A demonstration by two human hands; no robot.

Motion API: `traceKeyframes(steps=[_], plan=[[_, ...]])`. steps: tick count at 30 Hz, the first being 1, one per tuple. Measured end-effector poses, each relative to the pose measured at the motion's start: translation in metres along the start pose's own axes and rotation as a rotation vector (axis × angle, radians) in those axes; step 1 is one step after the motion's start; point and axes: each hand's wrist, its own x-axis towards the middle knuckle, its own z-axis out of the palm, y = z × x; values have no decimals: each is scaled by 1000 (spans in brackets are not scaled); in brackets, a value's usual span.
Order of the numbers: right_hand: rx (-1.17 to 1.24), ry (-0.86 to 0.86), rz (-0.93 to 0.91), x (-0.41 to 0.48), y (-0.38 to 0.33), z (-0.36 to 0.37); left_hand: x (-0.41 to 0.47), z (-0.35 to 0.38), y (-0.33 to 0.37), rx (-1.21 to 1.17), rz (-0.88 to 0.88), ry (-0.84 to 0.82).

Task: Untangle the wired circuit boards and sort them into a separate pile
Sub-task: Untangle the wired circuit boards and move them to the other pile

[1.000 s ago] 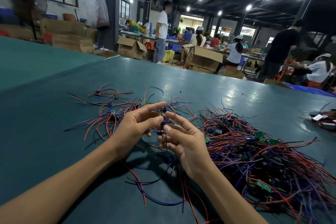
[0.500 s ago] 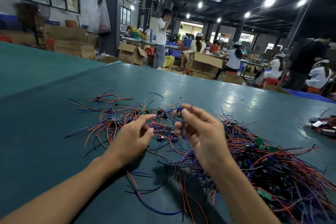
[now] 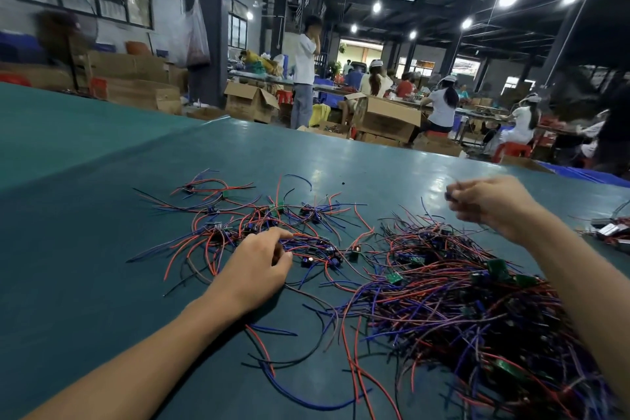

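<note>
The teal worktop [image 3: 85,249] lies bare from seven round to ten o'clock of the left hand. Its far edge runs across at twelve, with cardboard boxes [image 3: 250,106] beyond. The loose pile [image 3: 238,215] of wired boards is spread flat from eleven to one o'clock of that hand. Its red, blue and black wires fan every way, the longest running roughly nine to three. The left hand [image 3: 259,266] lies palm down on the pile's near edge, its forearm coming from seven o'clock. The forefinger is stretched toward one o'clock onto the wires, the other fingers are loosely bent, and nothing is plainly gripped. At four o'clock of it the dense tangle [image 3: 477,310] heaps toward the near right corner. Above the tangle's far edge the right hand [image 3: 491,204] is raised with fingers curled, its tips pinching a small wired board [image 3: 449,196] too blurred to tell its heading. Open worktop lies at twelve o'clock of it.
</note>
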Motion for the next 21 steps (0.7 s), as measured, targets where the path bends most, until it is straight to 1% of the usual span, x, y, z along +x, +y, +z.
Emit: traceKeyframes(steps=[3,6,9,10,11,12,13,14,15,17,19,21], plan=[[-308,31,74,12,28,7,0,0,0,101,-62,5],[-688,104,32,11,29,25,1,3,-1,257,-109,-8],[-993,212,14,-4,10,56,2,7,-2,318,-100,-33],[-1051,232,-52,-10,3,70,3,8,-3,324,-100,-34],[-1048,202,-178,-19,-3,87,3,8,-4,323,-103,-34],[-988,108,-323,-26,-7,104,4,8,-5,319,-104,-34],[-878,-18,-442,-37,-8,123,4,9,-6,316,-105,-33],[-802,-132,-496,-46,-6,141,3,8,-6,315,-107,-33],[-787,-212,-508,-51,-2,157,3,8,-5,316,-111,-35],[-863,-297,-451,-51,10,180,3,8,-4,323,-120,-42],[-939,-336,-346,-46,20,189,2,7,-3,341,-124,-46],[-936,-336,-307,-39,26,192,3,6,-3,342,-126,-44]])
